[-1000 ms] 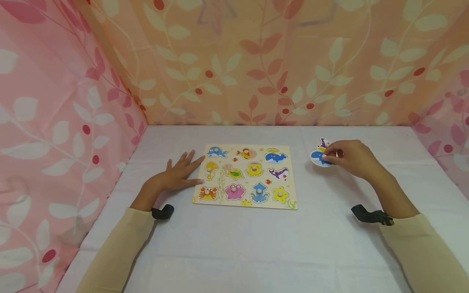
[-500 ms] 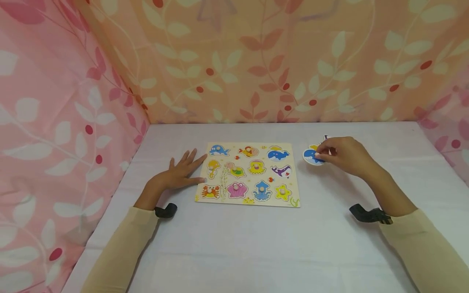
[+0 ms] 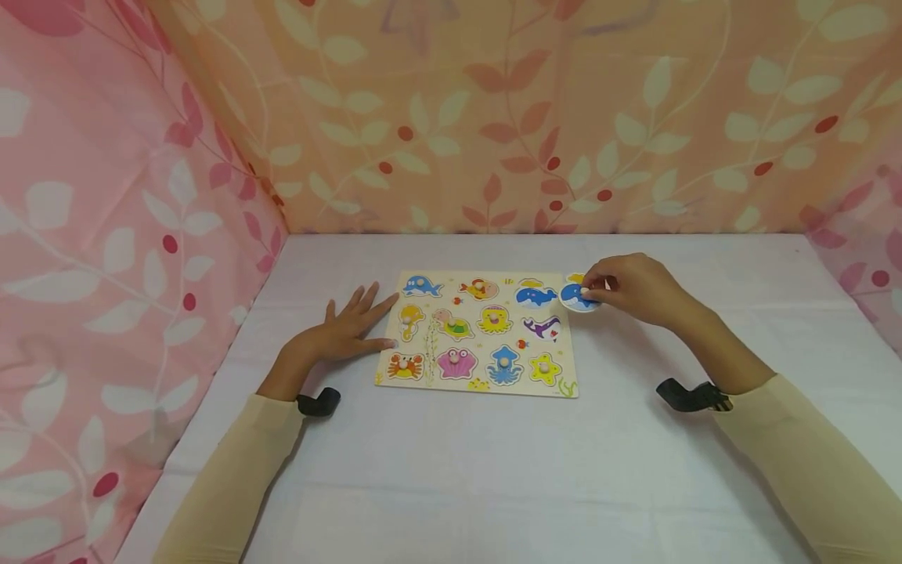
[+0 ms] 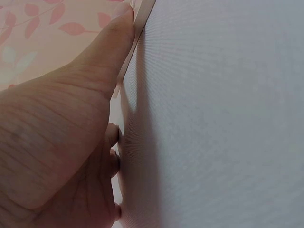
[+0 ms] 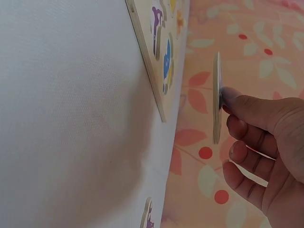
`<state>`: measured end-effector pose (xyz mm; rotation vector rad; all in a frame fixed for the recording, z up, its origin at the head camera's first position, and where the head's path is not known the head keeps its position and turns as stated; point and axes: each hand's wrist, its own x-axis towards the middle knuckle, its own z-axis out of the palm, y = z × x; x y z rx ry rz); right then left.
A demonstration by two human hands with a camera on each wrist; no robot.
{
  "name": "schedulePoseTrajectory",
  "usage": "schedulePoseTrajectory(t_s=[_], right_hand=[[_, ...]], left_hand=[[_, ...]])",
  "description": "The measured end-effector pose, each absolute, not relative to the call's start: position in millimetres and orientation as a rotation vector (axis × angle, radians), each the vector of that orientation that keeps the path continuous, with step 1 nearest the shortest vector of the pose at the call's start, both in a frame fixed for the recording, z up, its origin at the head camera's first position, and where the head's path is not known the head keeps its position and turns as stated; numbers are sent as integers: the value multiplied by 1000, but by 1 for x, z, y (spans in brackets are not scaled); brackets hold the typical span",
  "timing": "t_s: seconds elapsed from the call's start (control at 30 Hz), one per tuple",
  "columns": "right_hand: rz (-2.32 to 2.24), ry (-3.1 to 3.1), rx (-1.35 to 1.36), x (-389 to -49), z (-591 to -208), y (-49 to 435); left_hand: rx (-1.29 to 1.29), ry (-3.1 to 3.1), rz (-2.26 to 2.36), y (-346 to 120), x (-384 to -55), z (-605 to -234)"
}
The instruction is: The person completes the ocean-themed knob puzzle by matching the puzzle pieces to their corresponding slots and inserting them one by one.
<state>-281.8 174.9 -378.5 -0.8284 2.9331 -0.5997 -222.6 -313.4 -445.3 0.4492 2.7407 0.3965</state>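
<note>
A wooden peg puzzle board [image 3: 486, 380] with sea-animal pieces lies on the table. My left hand [image 3: 348, 327] is spread flat at its left edge, thumb and a fingertip touching the edge. Between thumb and fingers, my right hand [image 3: 634, 288] pinches a blue whale puzzle piece [image 3: 574, 298] just right of the board's upper right corner. In the right wrist view the whale piece [image 5: 216, 104] is held up off the table, seen edge-on. On the board, the printed whale recess [image 3: 535, 298] and purple orca recess [image 3: 541, 328] show no knobs.
A purple-and-white puzzle piece [image 5: 148, 216] lies on the table in the right wrist view; my right hand hides it in the head view. White cloth [image 3: 451, 470] covers the table. Flowered curtains [image 3: 437, 117] stand behind and at the sides.
My right hand has lifted the whale piece and carried it left, from beside the purple piece to the board's upper right corner. My left hand stays at the board's edge.
</note>
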Motion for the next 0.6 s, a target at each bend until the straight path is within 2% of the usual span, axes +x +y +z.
schedulePoseTrajectory(t_s=[0.6], right_hand=[[-530,2887,-903,-309,-391,136]], left_hand=[[433,2733,403,-313,-223,-445]])
